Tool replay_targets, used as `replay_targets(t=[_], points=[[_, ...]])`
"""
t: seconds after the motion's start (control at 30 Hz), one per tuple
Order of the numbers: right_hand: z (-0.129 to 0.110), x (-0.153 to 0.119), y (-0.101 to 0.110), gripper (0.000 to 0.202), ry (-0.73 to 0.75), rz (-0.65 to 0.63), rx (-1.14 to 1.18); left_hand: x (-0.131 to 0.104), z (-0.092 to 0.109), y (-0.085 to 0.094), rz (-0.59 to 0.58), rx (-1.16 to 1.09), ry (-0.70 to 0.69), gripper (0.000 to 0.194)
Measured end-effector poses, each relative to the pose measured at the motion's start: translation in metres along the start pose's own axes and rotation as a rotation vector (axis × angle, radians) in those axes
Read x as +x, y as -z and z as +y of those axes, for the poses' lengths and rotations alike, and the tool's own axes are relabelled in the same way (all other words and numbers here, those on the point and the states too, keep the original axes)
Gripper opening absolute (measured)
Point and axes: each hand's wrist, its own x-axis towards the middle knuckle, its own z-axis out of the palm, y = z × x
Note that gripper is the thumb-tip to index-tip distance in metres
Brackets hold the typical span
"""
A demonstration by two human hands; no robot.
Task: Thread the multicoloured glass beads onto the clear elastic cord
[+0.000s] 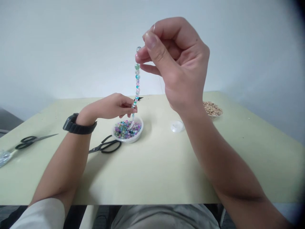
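i see my right hand (176, 63) raised, fingers pinching the bead strand (137, 79) top so it hangs plumb; left hand (111, 106) fingers grasping its lower end over the bead bowl (128, 129) on the desk (166, 165), catching spills

Plain pale grey-white wall (71, 41) behind a pale yellow-green table (152, 178). Light soft and even. Dark floor (9, 119) visible at far left.

Craft workroom — pale table (152, 178), bowl of beads (128, 130), scissors (106, 146)
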Motion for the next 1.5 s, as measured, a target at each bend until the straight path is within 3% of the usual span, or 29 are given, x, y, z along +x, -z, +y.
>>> replay_targets(t=[0.23, 0.33, 0.43, 0.53, 0.7, 0.97, 1.2, 1.4, 1.5], points=[[-0.002, 0.002, 0.000, 0.014, 0.003, 0.093, 0.046, -0.009, 0.006, 0.010, 0.128, -0.053, -0.003, 0.029], [-0.004, 0.003, 0.001, 0.019, -0.015, 0.052, 0.002, -0.012, 0.006, 0.011, 0.233, -0.122, -0.012, 0.024], [-0.005, 0.004, 0.003, 0.021, -0.040, 0.131, -0.044, -0.014, 0.009, 0.011, 0.339, -0.181, -0.008, 0.020], [-0.004, 0.005, 0.007, 0.019, -0.059, 0.039, -0.074, -0.017, 0.014, 0.012, 0.433, -0.233, 0.005, 0.017], [0.002, 0.011, 0.016, 0.015, -0.071, 0.006, -0.110, -0.022, 0.020, 0.013, 0.572, -0.261, -0.003, 0.014], [0.006, 0.012, 0.017, 0.015, -0.043, 0.000, -0.104, -0.027, 0.022, 0.015, 0.788, -0.287, -0.129, 0.013], [0.007, 0.010, 0.020, 0.009, -0.099, 0.024, -0.125, -0.031, 0.025, 0.017, 0.782, -0.230, -0.082, 0.014], [0.006, 0.010, 0.019, 0.014, -0.069, -0.032, -0.114, -0.031, 0.024, 0.020, 0.653, -0.150, 0.018, 0.018], [0.008, 0.006, 0.013, 0.012, 0.010, 0.020, -0.034, -0.031, 0.021, 0.023, 0.569, -0.090, 0.066, 0.020]])
